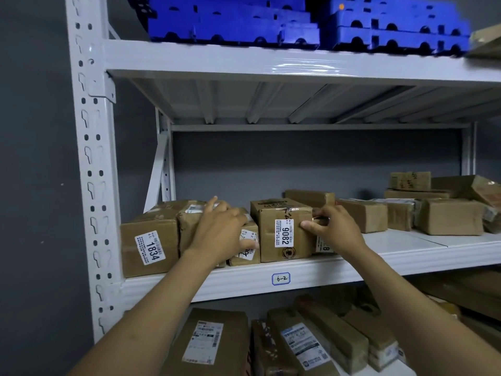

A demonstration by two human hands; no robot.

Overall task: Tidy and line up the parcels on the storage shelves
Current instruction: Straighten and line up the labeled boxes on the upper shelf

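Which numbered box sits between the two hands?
The box labelled 9082: right hand grips its right edge, left hand rests left of it; box 1834 lies outside both.

Your left hand (219, 229) lies spread over the paper-wrapped parcel (187, 226) between box 1834 (149, 245) and box 9082 (282, 232); your right hand (336, 229) grips box 9082 at its right edge (thumb on the front face); these stand along the front of the white shelf (379, 264) bearing the 6-2 tag (281, 278); blue crates (233, 20) sit above.
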